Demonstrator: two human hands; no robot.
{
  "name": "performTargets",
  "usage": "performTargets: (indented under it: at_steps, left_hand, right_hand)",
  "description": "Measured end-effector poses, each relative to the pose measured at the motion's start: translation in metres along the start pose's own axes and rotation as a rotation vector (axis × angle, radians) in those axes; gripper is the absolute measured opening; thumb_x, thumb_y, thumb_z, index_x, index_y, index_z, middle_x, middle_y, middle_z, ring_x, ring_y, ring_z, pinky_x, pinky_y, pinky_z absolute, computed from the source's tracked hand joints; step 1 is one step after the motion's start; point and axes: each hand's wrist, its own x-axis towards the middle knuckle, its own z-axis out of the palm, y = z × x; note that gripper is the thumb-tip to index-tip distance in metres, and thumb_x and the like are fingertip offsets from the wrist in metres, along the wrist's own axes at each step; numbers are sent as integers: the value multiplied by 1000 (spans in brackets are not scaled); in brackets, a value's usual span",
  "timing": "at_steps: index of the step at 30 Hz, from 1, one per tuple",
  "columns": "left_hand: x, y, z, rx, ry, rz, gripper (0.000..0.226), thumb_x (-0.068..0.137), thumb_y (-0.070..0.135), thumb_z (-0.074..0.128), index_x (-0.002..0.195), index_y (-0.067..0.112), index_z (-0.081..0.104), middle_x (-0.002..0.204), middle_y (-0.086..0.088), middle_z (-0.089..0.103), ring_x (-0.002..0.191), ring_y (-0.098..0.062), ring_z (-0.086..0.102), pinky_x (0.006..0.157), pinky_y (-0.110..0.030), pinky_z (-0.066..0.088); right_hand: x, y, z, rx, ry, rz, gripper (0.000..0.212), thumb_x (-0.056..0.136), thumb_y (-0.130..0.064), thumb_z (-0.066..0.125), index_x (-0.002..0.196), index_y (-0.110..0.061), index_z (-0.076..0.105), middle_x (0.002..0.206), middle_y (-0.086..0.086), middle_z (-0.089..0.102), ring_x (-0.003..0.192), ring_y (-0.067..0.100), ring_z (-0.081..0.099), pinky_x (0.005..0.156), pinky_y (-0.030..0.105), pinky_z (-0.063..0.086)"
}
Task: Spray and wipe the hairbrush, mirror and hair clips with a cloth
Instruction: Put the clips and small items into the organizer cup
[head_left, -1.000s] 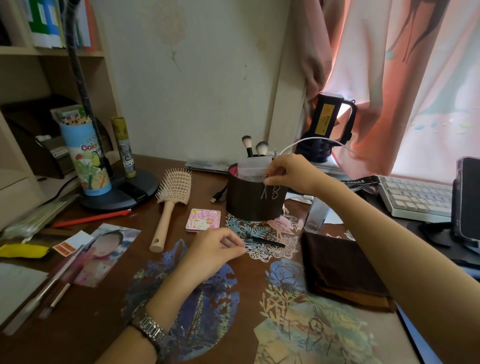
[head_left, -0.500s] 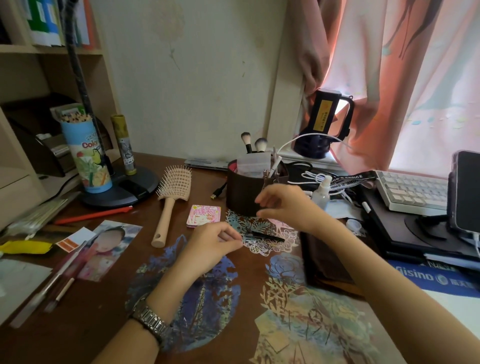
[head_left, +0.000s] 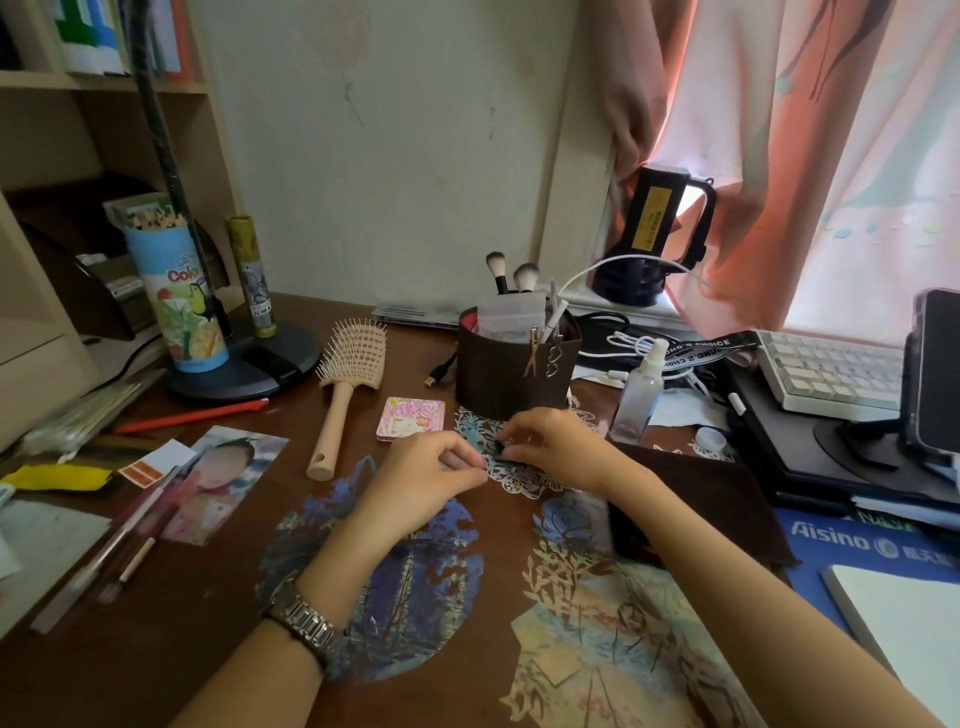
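Observation:
A beige hairbrush (head_left: 340, 384) lies on the brown desk, bristles up. Beside it sits a small pink square mirror case (head_left: 411, 419). My left hand (head_left: 426, 480) and my right hand (head_left: 558, 447) meet in front of the dark round organiser (head_left: 511, 382); together they pinch a thin black hair clip (head_left: 496, 457) between their fingertips. Two more hair clips (head_left: 543, 356) hang on the organiser's rim. A clear spray bottle (head_left: 639, 389) stands right of the organiser. A dark brown cloth (head_left: 717, 499) lies flat under my right forearm.
A lamp base (head_left: 249, 364), a pencil tube (head_left: 174, 291) and a red pen (head_left: 192, 414) stand at the left. A photo (head_left: 218, 483) and brushes lie near the front left. Keyboard (head_left: 831, 371), phone stand (head_left: 935, 374) and cables crowd the right.
My right hand came down from the organiser's rim to the black clip on the desk and met my left hand there. The left hand barely shifted.

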Motion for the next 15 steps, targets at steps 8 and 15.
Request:
performTargets:
  at_steps: [8,15]
  left_hand:
    - [0,-1,0,4,11,1,9,80,24,74,89,20,73,79,9,67,68,2,60,59,-6,43]
    - [-2,3,3,-14,23,-16,20,82,40,70,88,22,71,85,6,66,80,-2,59,63,-14,40]
  right_hand:
    - [4,-6,2,44,5,29,8,87,-24,65,90,-21,58,84,-10,56,78,10,55,64,16,39]
    - [-3,-9,-2,374,174,102,10,83,-20,72,81,-20,62,78,-2,67,71,9,66,68,21,55]
